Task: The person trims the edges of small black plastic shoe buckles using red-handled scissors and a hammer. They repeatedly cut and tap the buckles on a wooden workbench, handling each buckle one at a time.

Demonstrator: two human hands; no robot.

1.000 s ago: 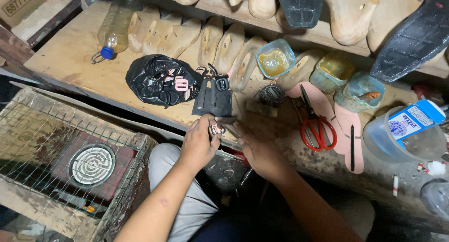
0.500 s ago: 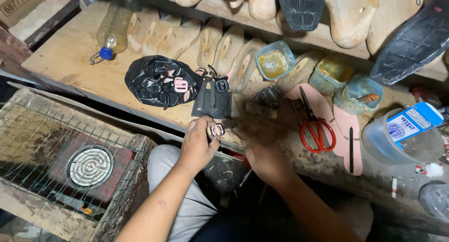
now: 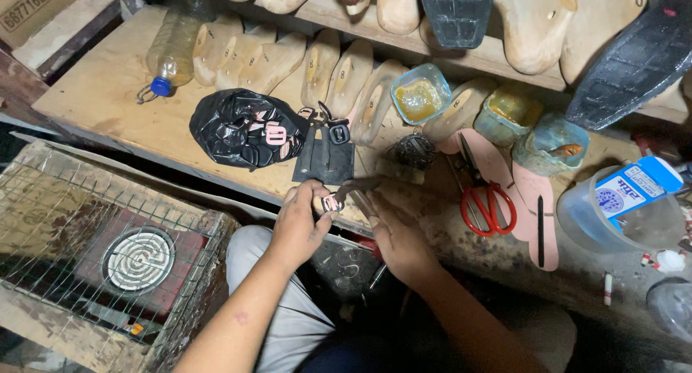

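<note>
Item: small pink metal buckle (image 3: 330,203), pinched in your left hand (image 3: 301,225); right hand (image 3: 393,232) pinching dark leather strap (image 3: 358,188). Feed squarely, grip firm.

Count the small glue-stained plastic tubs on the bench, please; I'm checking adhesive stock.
3 in view: a blue-rimmed tub of yellowish glue among the wooden lasts, a yellow-stained tub to its right, and a bluish tub beyond the red scissors. Others may be hidden.

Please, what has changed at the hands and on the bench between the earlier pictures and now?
Very little. The left hand still pinches the small buckle at the bench edge, and the right hand still holds the dark strap against it; both shifted only slightly. The black bag, red scissors and bottle stayed in place.
</note>
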